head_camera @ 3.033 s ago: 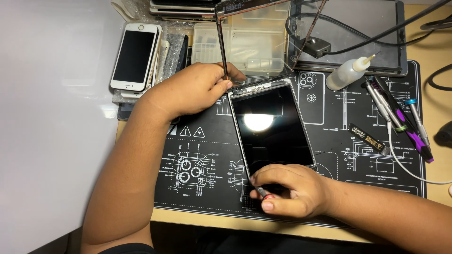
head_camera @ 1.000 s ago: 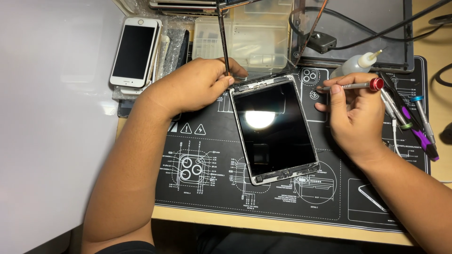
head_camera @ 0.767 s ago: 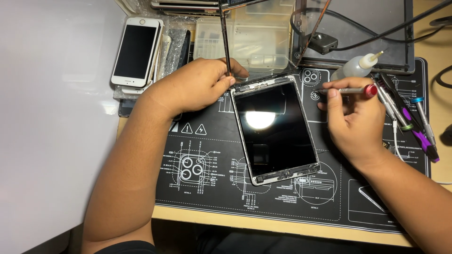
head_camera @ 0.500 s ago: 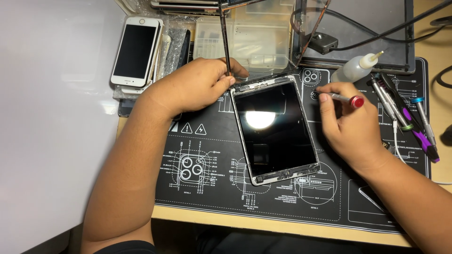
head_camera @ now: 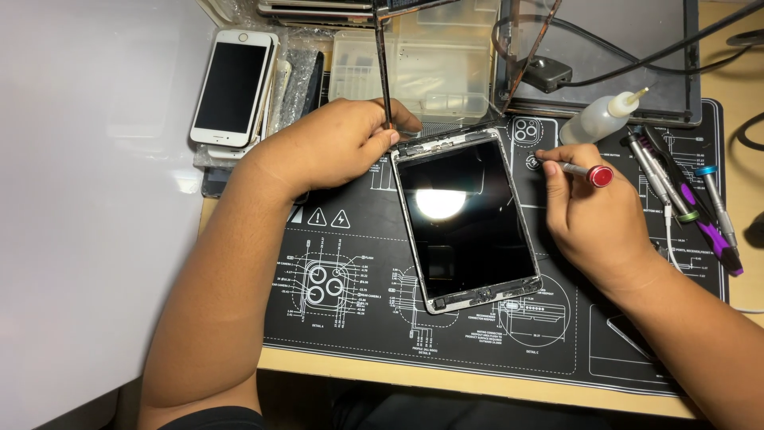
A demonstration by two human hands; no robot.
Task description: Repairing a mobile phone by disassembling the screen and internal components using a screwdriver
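The tablet [head_camera: 468,221] lies flat in the middle of the frame on a black work mat [head_camera: 342,318], with its front glass removed so that the dark inner panel shows and reflects a bright round lamp spot. Its long axis runs from the upper part of the frame to the lower part, a little tilted, so the top end leans to the left and the bottom end to the right. The left hand [head_camera: 334,147] rests at the upper left corner of the tablet, and its fingers are closed around the edge of a thin lifted glass panel [head_camera: 383,72] that stands upright from there toward the top of the frame. The right hand [head_camera: 593,219] is just beside the right edge of the tablet, near its top; it pinches a small screwdriver [head_camera: 577,170] with a red cap, and the tip points left toward the tablet. To the right of this hand, several other drivers [head_camera: 676,187] lie on the mat, and a small squeeze bottle [head_camera: 601,118] lies above them. In the upper left of the frame a white phone [head_camera: 232,87] lies on a stack of other devices. A clear plastic box [head_camera: 438,68] sits at the top centre, and beside it a grey tray [head_camera: 605,48] with black cables. The mat covers a light wooden desk [head_camera: 430,381], and a plain white surface [head_camera: 87,223] fills the left side.
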